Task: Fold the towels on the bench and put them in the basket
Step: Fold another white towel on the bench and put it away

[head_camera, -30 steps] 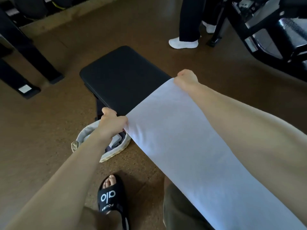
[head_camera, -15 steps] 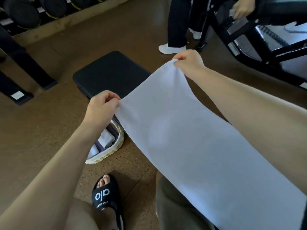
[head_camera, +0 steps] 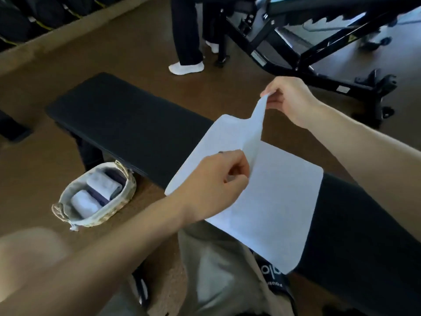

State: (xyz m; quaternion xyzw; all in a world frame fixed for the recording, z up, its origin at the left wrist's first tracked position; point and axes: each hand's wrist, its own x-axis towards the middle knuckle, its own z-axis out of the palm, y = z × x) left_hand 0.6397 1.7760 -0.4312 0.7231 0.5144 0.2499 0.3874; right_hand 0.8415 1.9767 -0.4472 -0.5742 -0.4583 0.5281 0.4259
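Observation:
A white towel (head_camera: 273, 197) lies across the black padded bench (head_camera: 127, 128), with one end raised and doubled back over the rest. My right hand (head_camera: 289, 99) pinches the top corner of that raised end above the bench. My left hand (head_camera: 211, 183) pinches the lower corner of the same end, just over the flat part of the towel. A woven basket (head_camera: 127, 192) stands on the floor left of the bench, under its near edge. It holds folded white and dark towels (head_camera: 102, 185).
Another person's dark trousers and white shoe (head_camera: 185, 67) stand beyond the bench. A black gym machine frame (head_camera: 319, 53) fills the upper right. Dark equipment lines a ledge at the upper left. My knee and black slide sandal are at the bottom.
Both hands have drawn the towel's far end back towards me, so the towel now lies doubled on the bench. My view has shifted, and the basket shows more fully.

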